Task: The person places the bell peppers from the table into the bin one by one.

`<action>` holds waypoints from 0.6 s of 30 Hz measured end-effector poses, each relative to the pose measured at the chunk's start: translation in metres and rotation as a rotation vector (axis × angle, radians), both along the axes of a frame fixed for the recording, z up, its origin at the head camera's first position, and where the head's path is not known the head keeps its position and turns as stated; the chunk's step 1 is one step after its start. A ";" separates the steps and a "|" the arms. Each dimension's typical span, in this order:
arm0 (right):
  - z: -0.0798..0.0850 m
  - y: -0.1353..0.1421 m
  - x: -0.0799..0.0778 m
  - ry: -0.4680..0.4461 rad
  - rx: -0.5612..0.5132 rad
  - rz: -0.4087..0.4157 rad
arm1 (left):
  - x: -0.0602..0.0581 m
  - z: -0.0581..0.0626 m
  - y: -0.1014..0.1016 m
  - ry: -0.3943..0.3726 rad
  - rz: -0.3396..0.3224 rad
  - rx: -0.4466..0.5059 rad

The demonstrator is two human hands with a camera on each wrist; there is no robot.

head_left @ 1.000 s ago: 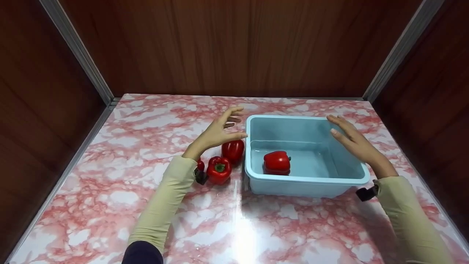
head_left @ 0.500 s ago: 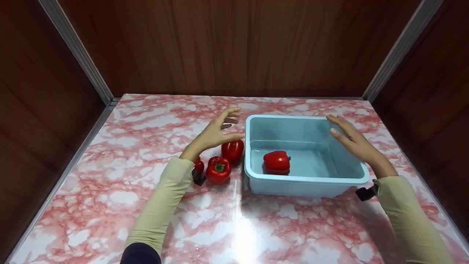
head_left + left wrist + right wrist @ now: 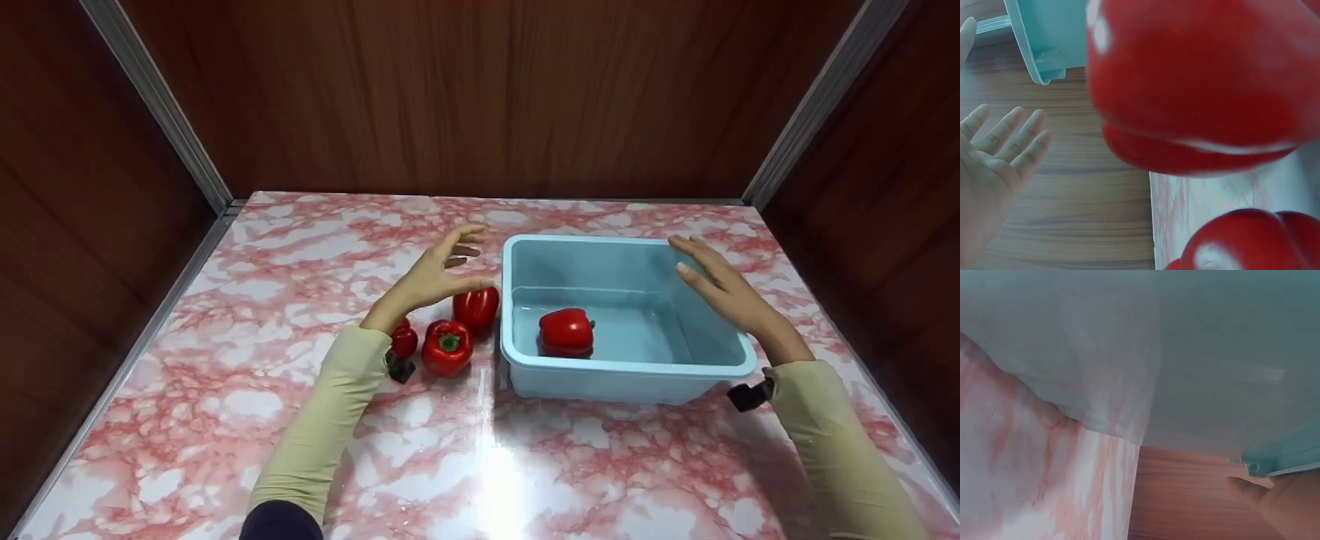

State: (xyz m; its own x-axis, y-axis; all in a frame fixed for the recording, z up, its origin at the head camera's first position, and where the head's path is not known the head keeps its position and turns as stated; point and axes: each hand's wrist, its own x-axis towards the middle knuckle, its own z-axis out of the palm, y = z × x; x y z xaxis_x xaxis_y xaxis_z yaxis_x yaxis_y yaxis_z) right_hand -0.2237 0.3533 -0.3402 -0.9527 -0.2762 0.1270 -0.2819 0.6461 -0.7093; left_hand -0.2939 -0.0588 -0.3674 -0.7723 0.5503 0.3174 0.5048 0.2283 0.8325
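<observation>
My left hand [image 3: 435,274] hovers left of a light blue plastic tub [image 3: 622,367], fingers spread and thumb apart, holding nothing. Just below its thumb stands a red bell pepper [image 3: 477,311]. Two more sit nearer me: a pepper with a green stem [image 3: 448,349] and one partly hidden by my wrist [image 3: 403,341]. Inside the tub a single red pepper [image 3: 566,333] lies on its side. At the tub's right rim is my right hand [image 3: 724,292], fingers extended. In the left wrist view a pepper [image 3: 1202,84] looms large, beyond it my loose palm [image 3: 988,180].
Pink-and-white marbled table [image 3: 247,405] spreads under everything. Brown wood-look panels [image 3: 480,97] enclose it at the back and both sides, with grey metal posts [image 3: 161,105] in the corners. The tub's wall [image 3: 1100,354] fills most of the right wrist view.
My left hand has drifted slightly left and toward me, away from the tub's rim, uncovering more of the pepper by the wrist. The right hand stays put.
</observation>
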 end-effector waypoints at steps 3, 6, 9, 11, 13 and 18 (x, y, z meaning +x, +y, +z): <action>0.001 -0.001 0.001 -0.003 0.004 -0.003 | -0.008 -0.011 -0.002 -0.001 0.013 0.001; 0.001 -0.001 0.001 -0.003 0.002 -0.004 | -0.014 -0.020 -0.004 0.004 0.028 0.003; 0.001 0.000 0.000 -0.002 -0.001 0.000 | -0.015 -0.022 -0.005 0.015 0.036 0.008; 0.000 0.000 0.000 -0.004 -0.001 0.000 | -0.014 -0.023 -0.005 0.022 0.039 0.012; 0.000 0.000 0.000 -0.003 -0.002 0.002 | -0.014 -0.023 -0.006 0.025 0.041 0.013; -0.002 0.000 -0.002 0.024 -0.012 0.019 | -0.012 -0.022 -0.007 0.017 0.029 0.012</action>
